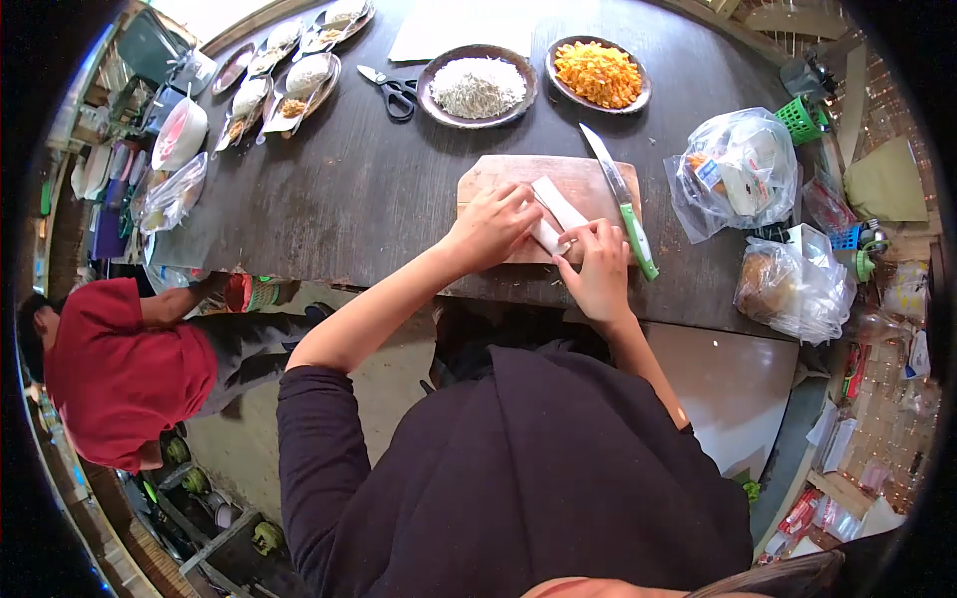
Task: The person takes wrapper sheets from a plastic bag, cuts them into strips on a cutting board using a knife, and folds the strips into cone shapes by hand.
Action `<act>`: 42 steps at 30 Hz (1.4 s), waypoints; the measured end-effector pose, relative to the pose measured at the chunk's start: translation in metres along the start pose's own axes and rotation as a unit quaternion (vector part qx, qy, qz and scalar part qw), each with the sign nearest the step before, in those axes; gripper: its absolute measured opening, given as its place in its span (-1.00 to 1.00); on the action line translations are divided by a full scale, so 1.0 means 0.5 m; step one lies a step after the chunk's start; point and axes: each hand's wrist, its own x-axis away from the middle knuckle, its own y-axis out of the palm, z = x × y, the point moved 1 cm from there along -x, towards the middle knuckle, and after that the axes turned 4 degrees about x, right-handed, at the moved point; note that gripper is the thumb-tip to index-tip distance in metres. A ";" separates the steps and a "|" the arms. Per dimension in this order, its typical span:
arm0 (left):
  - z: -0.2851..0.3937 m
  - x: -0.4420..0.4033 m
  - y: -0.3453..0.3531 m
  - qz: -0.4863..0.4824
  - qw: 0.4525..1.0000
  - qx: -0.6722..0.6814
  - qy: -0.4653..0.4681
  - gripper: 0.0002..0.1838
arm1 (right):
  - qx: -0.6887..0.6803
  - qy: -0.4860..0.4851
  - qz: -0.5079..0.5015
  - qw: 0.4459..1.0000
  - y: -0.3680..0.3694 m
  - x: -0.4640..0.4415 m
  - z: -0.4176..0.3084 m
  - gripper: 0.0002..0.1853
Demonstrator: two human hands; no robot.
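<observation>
On a wooden cutting board [483,179] lie long, pale white pieces [560,205] whose exact kind I cannot make out. My left hand [495,225] is closed over the left side of these pieces, fingers bent and pressed down. From the right, my right hand [600,267] pinches the near end of a white piece [547,237] between thumb and fingers. Its fingertips partly hide that end. Just right of my right hand, a knife [609,167] with a green handle rests on the board, blade pointing away from me.
Behind the board stand a plate of white shreds [478,88], a plate of chopped orange pieces [598,75] and black scissors [397,98]. Filled plates [302,92] sit far left. Plastic bags [743,169] lie right. A person in a red shirt [135,369] is at left.
</observation>
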 end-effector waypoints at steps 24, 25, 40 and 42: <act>-0.011 0.012 -0.004 0.070 0.995 -0.030 0.068 -0.78 | -0.016 -0.033 0.072 0.997 0.028 -0.009 -0.030 -0.81; -0.009 0.018 -0.007 0.108 0.990 -0.045 0.073 -0.81 | -0.016 -0.028 0.075 0.997 0.030 -0.007 -0.035 -0.81; 0.077 0.114 0.056 0.076 0.994 0.002 -0.075 -0.32 | 0.110 0.151 0.140 0.972 -0.043 0.010 0.092 -0.64; 0.077 0.103 0.054 0.077 0.993 -0.005 -0.084 -0.30 | 0.110 0.154 0.114 0.975 -0.045 0.004 0.094 -0.64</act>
